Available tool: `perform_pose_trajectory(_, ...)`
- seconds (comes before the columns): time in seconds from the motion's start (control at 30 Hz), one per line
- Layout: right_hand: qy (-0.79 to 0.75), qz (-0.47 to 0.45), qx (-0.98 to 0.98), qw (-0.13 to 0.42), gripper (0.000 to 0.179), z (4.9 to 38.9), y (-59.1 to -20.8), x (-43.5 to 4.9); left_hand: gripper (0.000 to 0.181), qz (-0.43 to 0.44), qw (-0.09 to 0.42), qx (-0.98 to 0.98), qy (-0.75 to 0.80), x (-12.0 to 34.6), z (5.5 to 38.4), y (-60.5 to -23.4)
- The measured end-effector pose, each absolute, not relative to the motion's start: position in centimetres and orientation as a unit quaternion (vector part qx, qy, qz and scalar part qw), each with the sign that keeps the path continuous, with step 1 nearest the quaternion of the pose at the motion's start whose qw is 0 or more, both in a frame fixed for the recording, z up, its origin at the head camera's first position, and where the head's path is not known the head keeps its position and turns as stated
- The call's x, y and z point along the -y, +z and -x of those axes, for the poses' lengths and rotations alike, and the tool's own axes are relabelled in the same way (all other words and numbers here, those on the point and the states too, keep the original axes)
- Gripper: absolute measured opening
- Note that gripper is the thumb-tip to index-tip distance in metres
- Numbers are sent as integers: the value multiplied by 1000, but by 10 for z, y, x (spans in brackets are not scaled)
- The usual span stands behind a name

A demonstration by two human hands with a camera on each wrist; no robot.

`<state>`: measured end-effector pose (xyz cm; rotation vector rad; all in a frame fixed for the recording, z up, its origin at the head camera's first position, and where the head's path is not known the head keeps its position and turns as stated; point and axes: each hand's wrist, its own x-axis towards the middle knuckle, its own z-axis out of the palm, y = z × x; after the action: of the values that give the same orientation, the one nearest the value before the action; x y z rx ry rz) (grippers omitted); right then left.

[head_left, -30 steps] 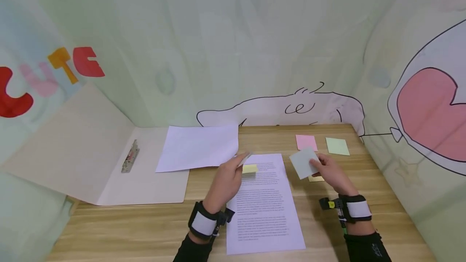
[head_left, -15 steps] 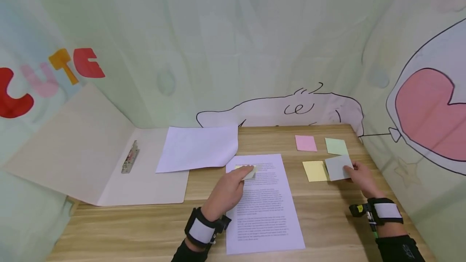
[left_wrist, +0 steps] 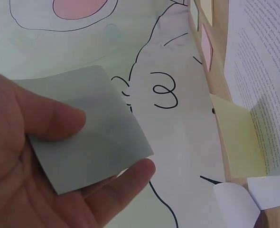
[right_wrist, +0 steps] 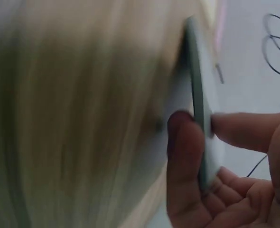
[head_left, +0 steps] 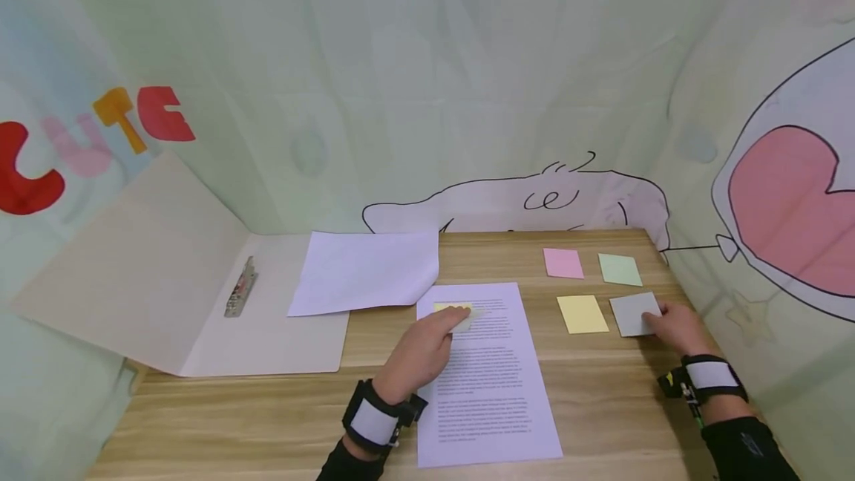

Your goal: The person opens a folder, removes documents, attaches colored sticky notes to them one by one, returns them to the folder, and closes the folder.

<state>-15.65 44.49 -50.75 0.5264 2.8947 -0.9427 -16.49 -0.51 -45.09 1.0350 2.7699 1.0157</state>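
My left hand (head_left: 417, 355) pinches a single pale grey-blue sticky note (left_wrist: 90, 128) between thumb and fingers, above the top of a printed sheet (head_left: 490, 392). A yellow sticky note (left_wrist: 239, 137) stands up from that sheet's upper edge, partly hidden behind the left hand in the head view. At the right, my right hand (head_left: 683, 329) grips a pale grey-blue sticky-note pad (head_left: 631, 314) by its right edge, thumb on one face and fingers on the other. The pad is low over the table beside a yellow pad (head_left: 582, 314); whether it touches the wood I cannot tell.
Pink (head_left: 563, 263) and green (head_left: 620, 269) sticky-note pads lie behind. An open folder (head_left: 287, 347) with a metal clip (head_left: 240, 288) stands at the left, a white sheet (head_left: 367, 269) lying partly over it. Fabric walls border the wooden table (head_left: 267, 421).
My right hand has carried the grey-blue pad right and down, from above the yellow pad to beside it. My left hand has lowered slightly with its note over the printed sheet.
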Motion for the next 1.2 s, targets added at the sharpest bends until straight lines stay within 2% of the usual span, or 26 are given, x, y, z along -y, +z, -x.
perform_pose_trajectory(0.13,-235,-163,-958,15,27,160,-507,-443,41,-339,5,-886,318,5,164,-450)
perform_pose_trajectory(0.33,-168,-148,-975,7,40,160,-505,-438,40,-346,13,-888,302,1,163,-450)
perform_pose_trajectory(0.63,-138,-161,-977,12,40,159,-499,-429,39,-338,34,-901,269,-1,157,-449)
perform_pose_trajectory(0.77,-135,-150,-979,11,43,159,-493,-406,39,-339,37,-907,246,-2,152,-451)
perform_pose_trajectory(0.87,-185,-106,-977,9,45,152,-483,-371,37,-352,29,-910,216,-4,149,-455)
perform_pose_trajectory(1.0,-312,-42,-948,51,39,141,-473,-312,34,-380,-6,-909,172,-8,142,-461)
perform_pose_trajectory(1.1,-388,4,-914,118,44,138,-476,-274,33,-394,-31,-907,142,-13,136,-463)
perform_pose_trajectory(1.2,-421,43,-889,176,49,138,-483,-250,35,-404,-33,-906,122,-18,132,-465)
